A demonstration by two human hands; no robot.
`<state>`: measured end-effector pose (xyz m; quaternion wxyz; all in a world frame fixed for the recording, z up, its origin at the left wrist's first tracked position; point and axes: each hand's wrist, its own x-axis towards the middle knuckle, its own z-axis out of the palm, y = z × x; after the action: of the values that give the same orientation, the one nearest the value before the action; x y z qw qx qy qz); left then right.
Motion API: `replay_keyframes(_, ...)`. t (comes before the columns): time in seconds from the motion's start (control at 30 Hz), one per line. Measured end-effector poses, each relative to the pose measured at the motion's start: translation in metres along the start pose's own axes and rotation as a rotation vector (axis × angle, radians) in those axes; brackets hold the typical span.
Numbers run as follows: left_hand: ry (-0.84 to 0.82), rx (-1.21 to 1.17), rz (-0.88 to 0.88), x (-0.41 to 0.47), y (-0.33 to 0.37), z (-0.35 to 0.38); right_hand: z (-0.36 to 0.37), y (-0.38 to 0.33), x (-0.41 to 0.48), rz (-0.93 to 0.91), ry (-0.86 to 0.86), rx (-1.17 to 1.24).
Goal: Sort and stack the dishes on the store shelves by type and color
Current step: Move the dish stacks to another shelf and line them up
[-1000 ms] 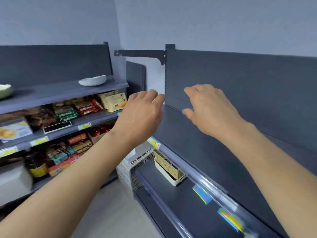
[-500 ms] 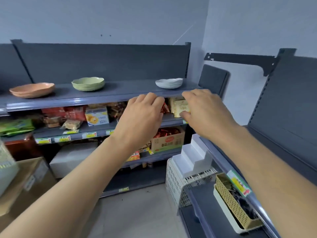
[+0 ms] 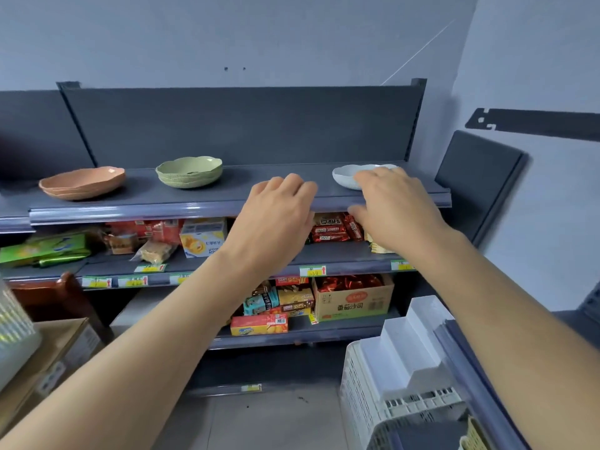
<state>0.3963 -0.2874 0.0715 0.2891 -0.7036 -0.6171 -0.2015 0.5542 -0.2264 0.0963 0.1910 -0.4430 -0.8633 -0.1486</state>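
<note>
From the head view, the white dish (image 3: 349,178) sits rim-up near the right end of the top shelf (image 3: 181,207); the right hand (image 3: 394,209) overlaps its near rim, fingers (image 3: 383,175) loosely apart, contact unclear; the left hand (image 3: 276,219) hovers empty, fingers curled, just left; green bowls (image 3: 190,172) and orange dishes (image 3: 82,182) sit toward the left end.

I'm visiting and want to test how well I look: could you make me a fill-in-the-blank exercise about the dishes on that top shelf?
1. The dish at the far left of the top shelf is coloured ____.
2. The green dishes stand between the orange dishes and the ____ dish.
3. The right hand partly hides the white dish, while the left hand holds ____.

Missing words: orange; white; nothing
</note>
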Motion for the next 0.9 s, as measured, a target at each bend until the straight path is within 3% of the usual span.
replay_keyframes(0.27,-0.045,-0.022,0.009,0.056,-0.046,0.070,0.057,0.023,0.080,0.058,-0.063,-0.027)
replay_keyframes(0.73,-0.146,-0.191,0.168,0.166,-0.112,0.203,0.141,0.073,0.193,0.428,-0.106,0.005)
replay_keyframes(0.9,-0.270,-0.244,0.083,0.202,-0.113,0.244,0.174,0.110,0.224,0.580,-0.140,0.055)
